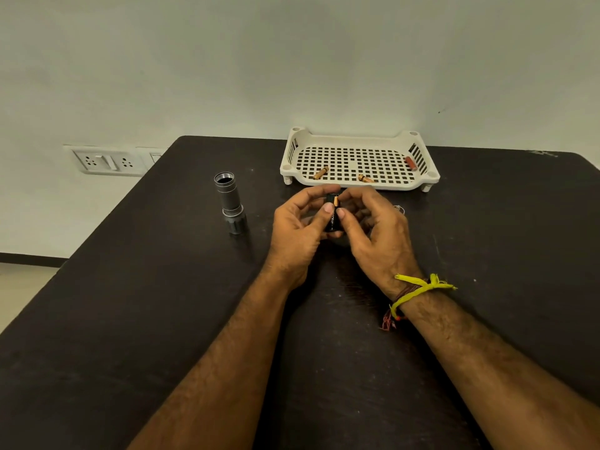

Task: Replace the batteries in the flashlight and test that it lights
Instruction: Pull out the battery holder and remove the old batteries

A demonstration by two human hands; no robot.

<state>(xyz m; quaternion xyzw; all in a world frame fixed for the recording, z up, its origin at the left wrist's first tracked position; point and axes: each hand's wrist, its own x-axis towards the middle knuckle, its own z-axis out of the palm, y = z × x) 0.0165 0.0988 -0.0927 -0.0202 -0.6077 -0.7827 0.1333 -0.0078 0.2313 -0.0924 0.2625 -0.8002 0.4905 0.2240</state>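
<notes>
The grey flashlight body [231,204] stands upright on the dark table, head down, its threaded end open at the top. Both hands meet to its right, just in front of the tray. My left hand [297,233] and my right hand [373,232] together grip a small black battery holder [333,216] with a copper-topped battery in it; thumbs press on its front. A white slotted tray [357,186] at the back holds two copper-coloured batteries [320,173] [366,179] and a red one [410,163].
The dark table [162,303] ends at a wall behind the tray. A wall socket panel [107,160] sits left of the table's far corner. A small metal object [400,209] peeks out right of my right hand. Yellow and red threads circle my right wrist.
</notes>
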